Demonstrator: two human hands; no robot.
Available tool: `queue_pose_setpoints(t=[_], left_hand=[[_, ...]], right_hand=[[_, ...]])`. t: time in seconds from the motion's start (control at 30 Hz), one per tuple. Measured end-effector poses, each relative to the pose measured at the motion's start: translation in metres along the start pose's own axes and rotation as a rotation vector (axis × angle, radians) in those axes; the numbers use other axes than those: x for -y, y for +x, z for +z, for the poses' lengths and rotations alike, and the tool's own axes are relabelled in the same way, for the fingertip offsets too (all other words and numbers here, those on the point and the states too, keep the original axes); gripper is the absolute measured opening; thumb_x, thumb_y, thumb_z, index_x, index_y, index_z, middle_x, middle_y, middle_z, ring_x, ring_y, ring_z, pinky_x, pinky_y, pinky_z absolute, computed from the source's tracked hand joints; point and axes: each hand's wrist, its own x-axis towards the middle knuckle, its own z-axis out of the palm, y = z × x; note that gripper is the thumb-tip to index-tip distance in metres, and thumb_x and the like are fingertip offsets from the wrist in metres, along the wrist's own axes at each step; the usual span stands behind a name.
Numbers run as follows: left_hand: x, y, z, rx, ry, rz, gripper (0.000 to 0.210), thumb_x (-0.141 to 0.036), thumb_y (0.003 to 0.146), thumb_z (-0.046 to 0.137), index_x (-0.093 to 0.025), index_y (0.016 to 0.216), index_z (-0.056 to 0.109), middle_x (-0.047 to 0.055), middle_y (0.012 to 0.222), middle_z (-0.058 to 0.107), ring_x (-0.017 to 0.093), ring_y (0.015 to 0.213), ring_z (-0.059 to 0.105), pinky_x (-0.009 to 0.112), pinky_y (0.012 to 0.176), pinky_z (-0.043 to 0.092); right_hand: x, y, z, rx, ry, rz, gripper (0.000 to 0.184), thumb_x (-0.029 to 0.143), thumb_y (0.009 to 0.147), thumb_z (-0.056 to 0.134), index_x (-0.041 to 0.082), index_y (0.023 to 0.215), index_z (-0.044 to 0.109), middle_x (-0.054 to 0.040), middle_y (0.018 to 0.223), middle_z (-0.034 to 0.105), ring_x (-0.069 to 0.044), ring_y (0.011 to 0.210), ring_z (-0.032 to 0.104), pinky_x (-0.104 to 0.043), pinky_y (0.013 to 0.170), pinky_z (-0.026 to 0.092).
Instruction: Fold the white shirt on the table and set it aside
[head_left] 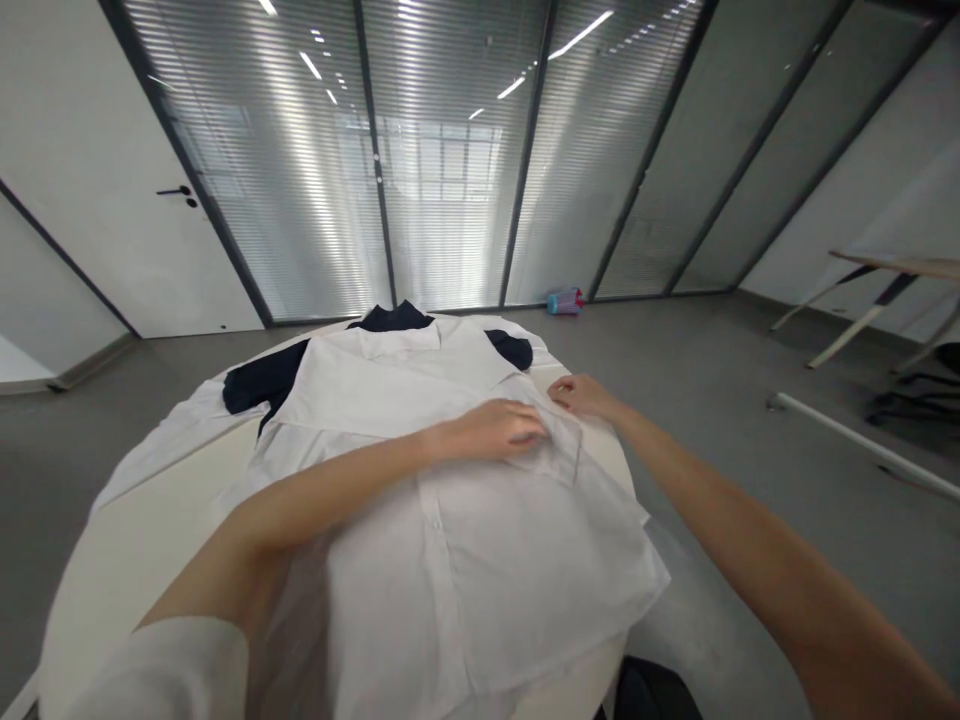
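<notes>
Curled fingers of the left hand [491, 430] lie over the white shirt [495, 570], and the right hand [589, 397] has its fingertips bent at the cloth's right side; whether either one truly pinches fabric, I cannot tell. The shirt lies spread on the round table [157, 540], button strip up and collar end away from the person, with a dark garment [266, 378] showing past its shoulders. It should handle as light and limp — quick to crease and slide, hardly fragile — so the side edges look like the surest hold. One near corner pokes past the table's right edge and could sag there. Beyond it stretches floor [720, 420], room for the right arm, though a dark object [652, 690] stands by the near rim.
</notes>
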Motion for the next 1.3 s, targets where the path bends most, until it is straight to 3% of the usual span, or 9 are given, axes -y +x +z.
queue_pose_setpoints(t=[0.13,0.27,0.47,0.57,0.67,0.87,1.1,1.17,1.3], left_hand=[[-0.084,0.049,0.035,0.097,0.019,0.315,0.032,-0.024,0.097,0.052,-0.017,0.126,0.064,0.010,0.126,0.067,0.022,0.116,0.062,0.034,0.097,0.046],[-0.117,0.068,0.055,0.177,0.114,0.418,0.039,-0.021,0.088,0.057,-0.018,0.126,0.065,0.011,0.120,0.069,0.025,0.108,0.066,0.038,0.088,0.048],[-0.118,0.078,0.063,0.194,0.125,0.363,0.054,-0.029,0.083,0.067,-0.011,0.133,0.061,0.014,0.124,0.065,0.028,0.104,0.063,0.040,0.084,0.048],[-0.116,0.079,0.064,0.212,0.141,0.372,0.041,-0.030,0.084,0.068,-0.016,0.122,0.067,0.012,0.118,0.068,0.028,0.109,0.060,0.040,0.084,0.046],[-0.116,0.075,0.063,0.123,0.190,0.407,0.024,-0.025,0.088,0.064,-0.022,0.111,0.072,0.008,0.113,0.070,0.025,0.107,0.059,0.039,0.082,0.043],[-0.117,0.058,0.064,-0.024,0.295,0.399,0.017,-0.023,0.097,0.056,-0.022,0.095,0.073,0.007,0.102,0.070,0.020,0.092,0.062,0.035,0.071,0.041],[-0.123,0.054,0.075,-0.039,0.324,0.392,0.018,-0.021,0.099,0.053,-0.020,0.099,0.070,0.007,0.103,0.069,0.018,0.091,0.066,0.031,0.069,0.047],[-0.125,0.053,0.068,-0.027,0.319,0.397,0.016,-0.018,0.098,0.054,-0.018,0.101,0.069,0.008,0.103,0.068,0.017,0.087,0.067,0.031,0.068,0.049],[-0.125,0.040,0.043,-0.066,0.257,0.393,0.022,-0.012,0.098,0.051,-0.015,0.113,0.066,0.010,0.107,0.067,0.016,0.091,0.066,0.028,0.076,0.052]], right_hand=[[0.001,-0.020,-0.003,0.004,-0.008,-0.050,0.022,0.020,0.087,0.056,0.011,0.091,0.076,-0.0060,0.078,0.074,-0.014,0.066,0.063,-0.020,0.064,0.045],[-0.002,-0.045,-0.010,-0.011,-0.047,-0.051,0.021,0.019,0.086,0.060,0.013,0.098,0.077,-0.0081,0.093,0.076,-0.015,0.074,0.068,-0.020,0.069,0.046],[-0.011,-0.067,-0.016,-0.009,-0.018,-0.018,0.025,0.024,0.091,0.057,0.012,0.104,0.075,-0.0097,0.094,0.077,-0.015,0.069,0.069,-0.021,0.067,0.047],[-0.005,-0.063,-0.014,-0.040,-0.018,-0.038,0.026,0.022,0.090,0.056,0.011,0.103,0.076,-0.0102,0.095,0.077,-0.015,0.069,0.068,-0.021,0.070,0.048],[0.008,-0.050,-0.010,-0.045,-0.038,-0.051,0.025,0.025,0.090,0.056,0.012,0.099,0.076,-0.0078,0.088,0.076,-0.015,0.071,0.068,-0.021,0.069,0.047],[0.030,-0.028,-0.008,0.147,-0.176,-0.005,0.031,0.043,0.078,0.072,0.016,0.063,0.067,-0.0035,0.059,0.063,-0.017,0.059,0.061,-0.024,0.057,0.046],[0.028,-0.022,-0.016,0.291,-0.180,0.023,0.039,0.045,0.072,0.079,0.017,0.052,0.060,-0.0020,0.049,0.056,-0.013,0.045,0.055,-0.024,0.047,0.044],[0.030,-0.011,-0.017,0.271,-0.149,0.021,0.037,0.046,0.077,0.075,0.016,0.058,0.063,-0.0037,0.056,0.062,-0.013,0.049,0.057,-0.022,0.047,0.044],[0.048,0.021,-0.018,0.077,-0.062,0.073,0.032,0.047,0.084,0.068,0.015,0.080,0.070,-0.0069,0.066,0.068,-0.014,0.054,0.061,-0.022,0.051,0.047]])
